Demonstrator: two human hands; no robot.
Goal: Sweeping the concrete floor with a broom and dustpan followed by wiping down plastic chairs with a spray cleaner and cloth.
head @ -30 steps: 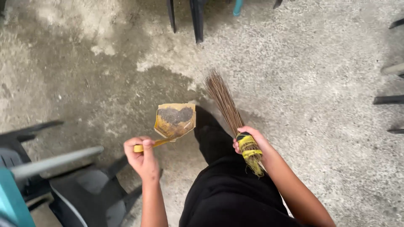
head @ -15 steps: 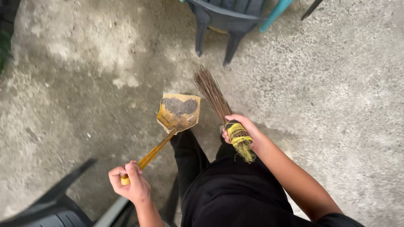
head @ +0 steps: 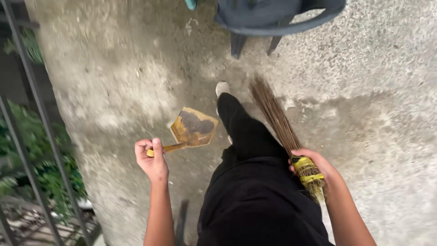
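My left hand grips the thin yellow handle of a worn yellow dustpan, held level above the concrete with dark dirt lying in its scoop. My right hand is closed around the bound end of a stick broom, at its yellow and green wrapping. The brown bristles point forward and down past my leg. Between the two hands, my leg in black trousers steps forward, with a pale shoe on the floor.
A dark plastic chair stands ahead at the top. A metal railing runs down the left side, with green plants behind it. Rough grey concrete floor spreads to the right.
The view has swung left, bringing the railing and plants into sight. The chair ahead is closer. My leg has stepped forward, and both hands still carry the dustpan and broom.
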